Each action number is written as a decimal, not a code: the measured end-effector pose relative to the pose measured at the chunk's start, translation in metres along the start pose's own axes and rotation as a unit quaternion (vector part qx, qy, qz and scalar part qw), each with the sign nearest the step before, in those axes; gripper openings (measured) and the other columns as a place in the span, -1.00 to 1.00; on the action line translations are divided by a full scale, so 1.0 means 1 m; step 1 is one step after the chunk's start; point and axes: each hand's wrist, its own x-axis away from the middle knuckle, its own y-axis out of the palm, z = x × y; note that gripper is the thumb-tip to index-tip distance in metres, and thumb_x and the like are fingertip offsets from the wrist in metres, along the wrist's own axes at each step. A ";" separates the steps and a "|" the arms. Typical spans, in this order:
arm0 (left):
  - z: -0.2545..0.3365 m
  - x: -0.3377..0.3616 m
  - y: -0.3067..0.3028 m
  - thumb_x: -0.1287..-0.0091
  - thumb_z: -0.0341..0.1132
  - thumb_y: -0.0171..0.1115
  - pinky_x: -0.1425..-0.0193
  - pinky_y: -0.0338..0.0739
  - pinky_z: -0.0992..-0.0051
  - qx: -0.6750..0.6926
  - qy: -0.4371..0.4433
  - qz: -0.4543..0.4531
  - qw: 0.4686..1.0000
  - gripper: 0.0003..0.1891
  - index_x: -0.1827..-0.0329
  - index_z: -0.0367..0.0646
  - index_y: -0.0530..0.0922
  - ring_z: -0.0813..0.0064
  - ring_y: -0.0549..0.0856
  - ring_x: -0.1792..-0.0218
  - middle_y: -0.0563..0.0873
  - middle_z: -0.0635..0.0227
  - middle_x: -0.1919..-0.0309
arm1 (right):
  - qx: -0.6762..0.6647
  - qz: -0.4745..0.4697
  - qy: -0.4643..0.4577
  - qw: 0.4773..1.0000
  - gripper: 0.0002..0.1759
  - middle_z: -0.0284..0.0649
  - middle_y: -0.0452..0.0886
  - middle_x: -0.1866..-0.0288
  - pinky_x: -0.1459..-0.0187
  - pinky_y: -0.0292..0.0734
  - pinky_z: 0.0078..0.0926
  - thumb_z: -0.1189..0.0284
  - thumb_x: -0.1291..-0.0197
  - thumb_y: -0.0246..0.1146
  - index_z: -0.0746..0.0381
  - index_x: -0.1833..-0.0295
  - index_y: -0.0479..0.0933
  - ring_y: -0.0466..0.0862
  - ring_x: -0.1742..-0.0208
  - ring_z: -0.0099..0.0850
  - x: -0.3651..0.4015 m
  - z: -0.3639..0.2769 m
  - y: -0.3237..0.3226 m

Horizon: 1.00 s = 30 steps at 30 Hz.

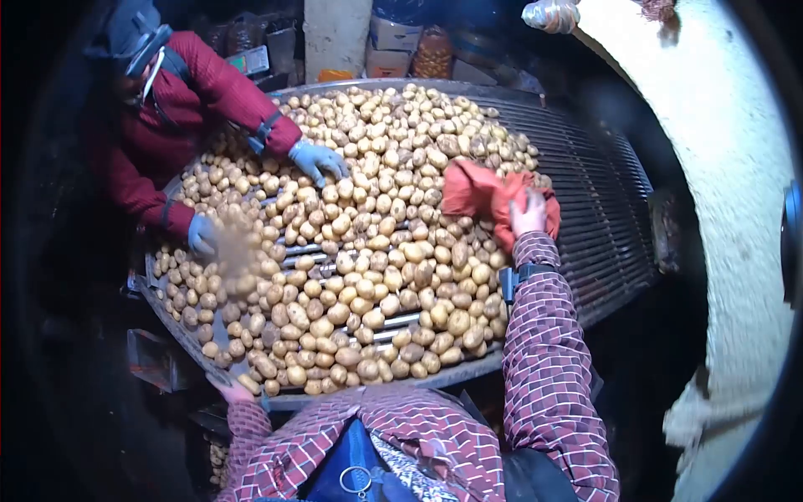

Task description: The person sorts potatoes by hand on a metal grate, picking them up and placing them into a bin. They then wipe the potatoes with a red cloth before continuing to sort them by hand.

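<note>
- At the left edge of the counter, a co-worker in a dark red knitted top leans over the load.
- The co-worker's nearer gloved hand, in blue, is low over the left edge; a brownish blur just beside it is too unclear to name.
- The person's left hand is at the near left corner, by the rim and close to the outermost potatoes; whether its fingers are spread or closed, one cannot tell.
- The co-worker's farther gloved hand, also blue, reaches inward from the left edge, fingers extended onto the pile.
- Potatoes, pale yellow to brown, cover the counter from the left edge past the middle, crowded together, with metal bars showing through gaps toward the near edge.
- Beyond the far edge stand boxes and a filled orange-brown bag.
- A red cloth lies bunched over the potatoes' border, toward the right edge.
- The person's right hand is on the cloth's right part, fingers bent into the folds and gripping them.
- Bare dark slats run along the right edge.
</note>
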 end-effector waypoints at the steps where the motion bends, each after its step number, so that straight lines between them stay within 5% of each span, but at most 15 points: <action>1: 0.000 0.019 -0.001 -0.41 -0.38 0.00 -0.42 0.19 0.25 -0.016 -0.039 0.014 0.999 -0.35 -0.49 -0.24 -0.07 0.09 0.26 -0.39 0.18 -0.11 -0.40 | 0.081 -0.101 0.021 0.991 -0.14 -0.01 0.33 -0.30 -0.33 0.18 -0.05 0.04 0.02 0.33 0.09 -0.39 0.22 0.31 -0.32 -0.02 0.001 -0.022 0.001; 2: 0.006 0.041 -0.003 -0.41 -0.37 0.01 -0.41 0.21 0.24 -0.033 -0.080 0.029 0.996 -0.35 -0.49 -0.22 -0.07 0.07 0.26 -0.39 0.18 -0.13 -0.39 | 0.162 -0.204 0.040 0.965 -0.05 -0.01 0.23 -0.39 -0.37 0.08 0.05 -0.12 0.06 0.30 0.03 -0.43 0.16 0.20 -0.39 0.06 0.000 -0.051 -0.009; 4: 0.029 0.081 0.003 -0.38 -0.37 0.03 -0.37 0.28 0.20 -0.217 -0.140 0.074 0.963 -0.33 -0.50 -0.17 -0.06 0.03 0.34 -0.33 0.25 -0.16 -0.35 | 0.202 -0.208 0.047 0.956 0.01 -0.06 0.13 -0.45 -0.36 0.01 0.16 -0.25 0.11 0.23 -0.07 -0.46 0.13 0.10 -0.43 0.11 -0.014 -0.054 0.007; 10: 0.010 0.092 0.017 -0.38 -0.36 0.02 -0.26 0.39 0.23 -0.192 -0.210 0.207 0.936 -0.48 -0.39 -0.24 0.15 0.05 0.49 -0.20 0.46 -0.15 -0.18 | 0.211 -0.261 0.000 0.942 -0.18 -0.18 0.26 -0.35 -0.22 0.31 0.12 0.07 0.02 0.33 -0.12 -0.40 0.21 0.24 -0.37 0.00 -0.107 0.067 0.077; 16: -0.015 0.077 0.008 -0.39 -0.29 0.03 -0.21 0.40 0.25 -0.227 -0.153 0.250 0.929 -0.59 -0.24 -0.30 0.30 0.05 0.52 -0.11 0.52 -0.13 -0.10 | 0.118 -0.282 0.013 0.952 -0.14 -0.13 0.22 -0.36 -0.23 0.33 0.07 -0.03 -0.06 0.25 -0.17 -0.46 0.06 0.29 -0.31 0.11 -0.161 0.185 0.148; 21: 0.022 0.093 0.021 -0.40 -0.15 0.01 -0.22 0.39 0.24 -0.255 -0.195 0.223 0.920 -0.54 -0.21 -0.32 0.35 0.03 0.52 -0.12 0.54 -0.10 -0.09 | 0.204 -0.279 0.065 0.936 -0.17 -0.17 0.18 -0.38 -0.15 0.24 0.26 -0.15 -0.08 0.14 -0.19 -0.44 0.06 0.21 -0.36 0.04 -0.158 0.142 0.122; 24: 0.084 0.106 0.051 -0.39 -0.09 0.00 -0.24 0.41 0.18 -0.321 -0.247 0.221 0.887 -0.49 -0.25 -0.29 0.35 -0.02 0.51 -0.16 0.53 -0.12 -0.11 | 0.136 -0.294 0.070 0.944 -0.26 -0.09 0.32 -0.31 -0.19 0.36 0.00 -0.01 -0.05 0.22 -0.09 -0.36 0.22 0.35 -0.28 0.04 -0.156 0.155 0.136; 28: 0.029 0.093 0.030 -0.38 -0.11 -0.01 -0.17 0.48 0.13 -0.300 -0.261 0.250 0.883 -0.53 -0.18 -0.31 0.43 -0.05 0.55 -0.10 0.57 -0.12 -0.06 | -0.027 -0.327 0.016 0.945 -0.47 0.07 0.56 -0.06 -0.10 0.49 -0.09 0.20 -0.06 0.20 0.05 -0.19 0.38 0.54 -0.09 0.08 -0.118 0.163 0.149; 30: 0.007 0.085 0.023 -0.36 -0.14 0.03 -0.16 0.48 0.12 -0.315 -0.265 0.248 0.877 -0.54 -0.20 -0.30 0.41 -0.04 0.56 -0.10 0.57 -0.12 -0.05 | -0.063 -0.375 -0.079 0.921 -0.43 0.06 0.49 -0.15 -0.21 0.38 -0.08 0.07 -0.09 0.16 0.05 -0.21 0.42 0.48 -0.19 0.04 -0.100 0.093 0.084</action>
